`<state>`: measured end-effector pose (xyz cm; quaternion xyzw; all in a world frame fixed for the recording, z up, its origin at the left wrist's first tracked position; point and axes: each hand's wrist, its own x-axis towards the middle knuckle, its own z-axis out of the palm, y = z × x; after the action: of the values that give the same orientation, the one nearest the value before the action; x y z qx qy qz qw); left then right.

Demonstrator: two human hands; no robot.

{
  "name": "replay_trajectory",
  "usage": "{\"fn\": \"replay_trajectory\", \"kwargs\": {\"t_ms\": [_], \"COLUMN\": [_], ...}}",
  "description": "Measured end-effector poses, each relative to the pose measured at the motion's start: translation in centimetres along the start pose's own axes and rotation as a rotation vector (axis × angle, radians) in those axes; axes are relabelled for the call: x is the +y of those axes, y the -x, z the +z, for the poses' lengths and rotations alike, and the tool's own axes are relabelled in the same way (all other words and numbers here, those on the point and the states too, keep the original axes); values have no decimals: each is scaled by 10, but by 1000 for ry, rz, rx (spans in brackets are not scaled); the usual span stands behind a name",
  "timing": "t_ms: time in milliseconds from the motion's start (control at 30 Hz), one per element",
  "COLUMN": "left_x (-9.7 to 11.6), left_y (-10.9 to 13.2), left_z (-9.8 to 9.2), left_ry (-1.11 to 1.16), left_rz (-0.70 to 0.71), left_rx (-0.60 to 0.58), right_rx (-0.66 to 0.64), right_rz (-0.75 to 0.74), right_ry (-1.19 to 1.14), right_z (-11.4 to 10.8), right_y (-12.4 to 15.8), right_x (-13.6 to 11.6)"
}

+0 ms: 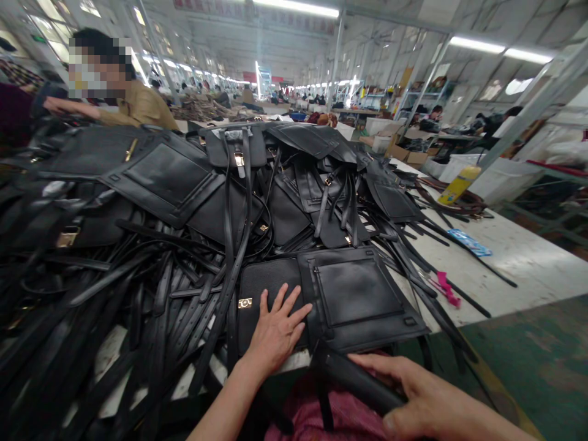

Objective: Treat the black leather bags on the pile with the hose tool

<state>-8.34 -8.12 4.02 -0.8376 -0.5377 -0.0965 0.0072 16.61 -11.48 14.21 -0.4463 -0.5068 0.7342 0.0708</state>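
My left hand (278, 334) lies flat with spread fingers on a black leather bag panel (361, 293), over the pebbled flap part (271, 274) beside a small gold lock plate (245, 302). A stitched rectangular pocket shows on the panel's right half. At the table's near edge, my right hand (416, 386) grips a folded black leather piece (353, 375) between thumb and fingers. Whether this piece joins the panel, I cannot tell. Pink cloth (333, 407) shows beneath it.
A big heap of black leather bag parts (165, 174) and loose straps (151, 306) covers the left and middle. On the white table (519, 263) at right are a yellow bottle (459, 184), a blue-white packet (469, 242) and a pink scrap (445, 289). A co-worker (138, 104) is at far left.
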Motion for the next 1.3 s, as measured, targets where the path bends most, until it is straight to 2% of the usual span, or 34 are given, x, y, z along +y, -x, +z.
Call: {"fn": "replay_trajectory", "kwargs": {"t_ms": [133, 233, 367, 467, 567, 700, 833, 900, 1000, 1067, 1133, 1233, 1300], "left_x": [0, 0, -1, -1, -1, -3, -4, -3, -2, -2, -2, 1, 12], "left_y": [1, 1, 2, 2, 1, 1, 0, 0, -1, -1, -2, -9, -19], "left_z": [1, 1, 1, 0, 0, 0, 1, 1, 3, 3, 1, -8, -14], "left_ry": [20, 30, 42, 42, 44, 54, 51, 43, 23, 7, -12, -40, -41], "left_rz": [-8, -21, -14, -9, -13, -12, -11, -12, -21, -26, -35, -87, -163], "left_rx": [0, -3, 3, 9, 12, 9, 10, 12, 14, 14, 14, 38, 63], "right_rx": [-7, 40, 124, 71, -21, -68, -104, -98, -83, -10, 138, 390, 554], "right_rz": [-31, -74, -219, -155, -43, -31, 39, 14, -104, -180, -250, -287, -259], "right_ry": [-73, -76, -134, -97, -52, -20, 21, 23, -1, -28, -47, -16, 9], "right_z": [2, 7, -5, -23, -37, -45, -49, -48, -40, -38, -43, -68, -87], "right_y": [-8, -19, -13, -5, -12, -29, -27, -29, -41, -46, -39, -3, 30], "right_x": [2, 5, 0, -5, -9, -15, -20, -19, -15, -14, -14, -6, 6]}}
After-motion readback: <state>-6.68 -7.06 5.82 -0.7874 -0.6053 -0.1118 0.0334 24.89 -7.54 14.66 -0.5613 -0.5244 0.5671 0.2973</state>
